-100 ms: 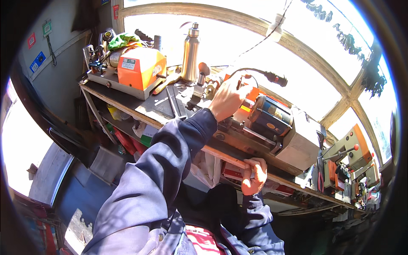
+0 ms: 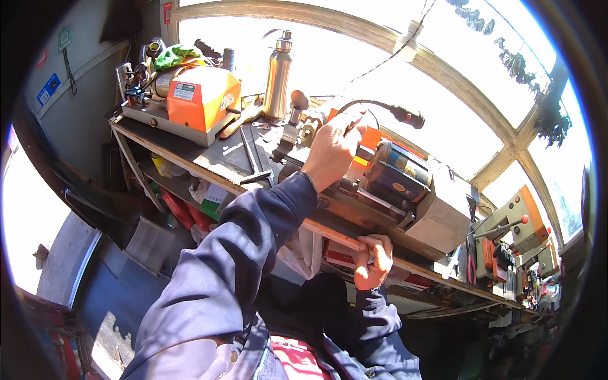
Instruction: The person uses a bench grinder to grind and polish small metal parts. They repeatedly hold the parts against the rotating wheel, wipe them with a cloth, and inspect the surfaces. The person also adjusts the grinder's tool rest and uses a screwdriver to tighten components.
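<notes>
My left hand [image 2: 332, 152] reaches over the middle of what looks like a key-cutting machine [image 2: 453, 218], with a dark blue motor [image 2: 399, 174] and orange parts behind. Its fingers are curled together at the machine's clamp end; what they grip is hidden by the hand. At the bench's front edge my right hand [image 2: 373, 261] is closed, fingers bent in, below the motor. Whether a small thing lies in it I cannot make out. A black gooseneck lamp [image 2: 405, 115] arches above the motor. Left of my left hand lies a dark T-shaped metal tool [image 2: 254, 158].
An orange-and-grey machine [image 2: 202, 101] stands at the bench's left end, a green cloth [image 2: 178, 57] on top. Behind the bench rises a steel bottle [image 2: 278, 76]. Another lever machine [image 2: 516, 231] stands at right. A white bag [image 2: 303, 253] hangs under the bench edge [image 2: 342, 235].
The whole view has shifted slightly, so the bench sits a little further left. My left hand's fingers look more curled in at the machine; my right hand keeps its place at the edge.
</notes>
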Tool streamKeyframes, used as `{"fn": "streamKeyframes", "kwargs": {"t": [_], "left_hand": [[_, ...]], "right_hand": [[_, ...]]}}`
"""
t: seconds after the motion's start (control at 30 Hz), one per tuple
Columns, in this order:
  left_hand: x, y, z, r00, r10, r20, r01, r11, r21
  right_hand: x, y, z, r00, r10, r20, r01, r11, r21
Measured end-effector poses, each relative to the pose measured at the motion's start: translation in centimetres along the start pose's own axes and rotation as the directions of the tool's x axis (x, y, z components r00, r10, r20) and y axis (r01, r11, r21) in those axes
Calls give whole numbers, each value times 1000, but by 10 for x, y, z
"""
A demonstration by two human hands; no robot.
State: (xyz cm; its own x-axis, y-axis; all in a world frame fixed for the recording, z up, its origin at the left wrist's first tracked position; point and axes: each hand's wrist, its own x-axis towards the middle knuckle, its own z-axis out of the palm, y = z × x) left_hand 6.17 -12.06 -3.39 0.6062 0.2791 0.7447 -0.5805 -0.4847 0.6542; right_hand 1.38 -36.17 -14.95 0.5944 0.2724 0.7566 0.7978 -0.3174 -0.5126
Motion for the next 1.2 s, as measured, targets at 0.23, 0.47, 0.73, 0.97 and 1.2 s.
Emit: {"fn": "streamKeyframes", "kwargs": {"t": [0.23, 0.47, 0.73, 0.97, 1.2], "left_hand": [[-4, 4, -24, 937, -310, 160, 347, 868, -354], [-8, 2, -26, 995, 96, 13, -97, 988, 118], [-15, 2, -19, 974, -225, -8, 224, 971, -82], [-18, 3, -19, 983, -179, 30, 182, 968, -175], [-13, 12, -24, 965, -237, 114, 227, 969, 92]], "right_hand": [[0, 2, 3, 1000, -17, 10, 18, 999, -34], [2, 0, 3, 998, -61, 20, 62, 996, -59], [5, -1, -2, 999, -49, 20, 50, 997, -51], [8, 4, -3, 997, -72, -29, 73, 997, 10], [8, 7, -9, 999, -35, -20, 36, 997, 73]]}}
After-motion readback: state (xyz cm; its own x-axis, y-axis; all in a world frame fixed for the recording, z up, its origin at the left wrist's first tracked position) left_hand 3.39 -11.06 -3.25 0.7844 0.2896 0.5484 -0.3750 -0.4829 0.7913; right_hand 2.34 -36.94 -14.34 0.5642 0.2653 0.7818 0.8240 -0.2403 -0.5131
